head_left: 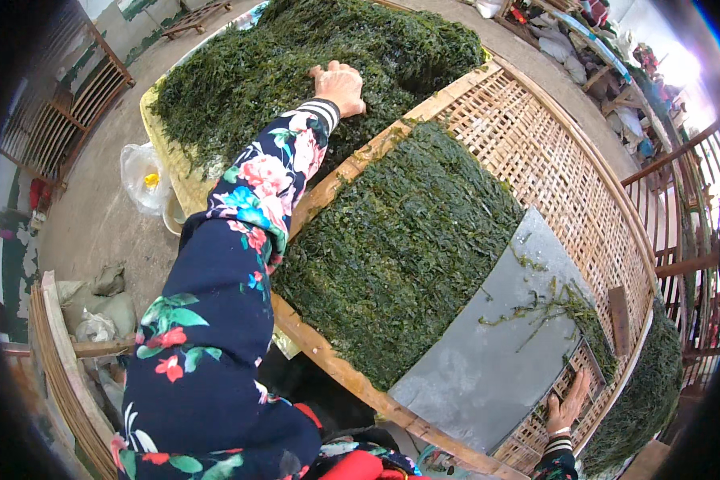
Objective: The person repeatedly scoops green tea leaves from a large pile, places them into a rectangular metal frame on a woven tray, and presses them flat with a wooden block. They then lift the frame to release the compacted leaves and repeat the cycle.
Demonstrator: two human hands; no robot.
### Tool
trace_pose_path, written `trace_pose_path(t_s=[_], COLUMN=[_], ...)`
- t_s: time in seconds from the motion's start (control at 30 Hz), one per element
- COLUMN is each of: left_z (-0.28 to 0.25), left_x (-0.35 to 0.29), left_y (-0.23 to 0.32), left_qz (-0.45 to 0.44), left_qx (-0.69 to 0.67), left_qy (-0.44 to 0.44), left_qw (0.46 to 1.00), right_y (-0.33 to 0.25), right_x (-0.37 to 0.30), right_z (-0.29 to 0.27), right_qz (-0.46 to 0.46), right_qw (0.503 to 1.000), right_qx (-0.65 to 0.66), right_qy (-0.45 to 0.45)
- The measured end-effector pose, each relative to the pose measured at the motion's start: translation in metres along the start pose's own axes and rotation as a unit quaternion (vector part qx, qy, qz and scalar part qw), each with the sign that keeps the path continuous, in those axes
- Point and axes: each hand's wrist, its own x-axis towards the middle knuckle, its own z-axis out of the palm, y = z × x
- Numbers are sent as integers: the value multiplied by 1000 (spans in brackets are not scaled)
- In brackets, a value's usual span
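Note:
A large heap of wet dark-green seaweed point(240, 88) fills the far left. My left hand point(340, 86) is on top of it, fingers bent down into the strands, their tips partly hidden. Nearer, a thick, even layer of seaweed point(392, 248) covers part of a woven bamboo tray point(536, 132). Beside that layer lies a flat grey sheet point(488, 368) with a few loose strands on it. My right hand point(568, 404) rests at the tray's near right, next to the sheet's edge, fingers stretched out and thumb apart.
The tray's wooden rail point(352, 392) runs between heap and tray. Yellow sheeting point(164, 144) sits under the heap, with a clear plastic bag point(146, 178) beside it. More seaweed point(640, 392) lies beyond the tray's right edge. Slatted wooden racks point(72, 104) stand far left.

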Motion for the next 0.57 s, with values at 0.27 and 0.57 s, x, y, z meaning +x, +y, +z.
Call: trace_pose_path(t_s=[0.27, 0.57], left_z=[0, -46], left_x=[15, 40], left_y=[-42, -82], left_qz=[32, -98], left_qx=[-139, -760], left_qy=[36, 42], left_qw=[989, 641], right_y=[-3, 0], right_x=[0, -2], right_z=[1, 8], right_qz=[11, 49], right_qw=[1000, 998], right_qx=[9, 2], right_qy=[-8, -34])
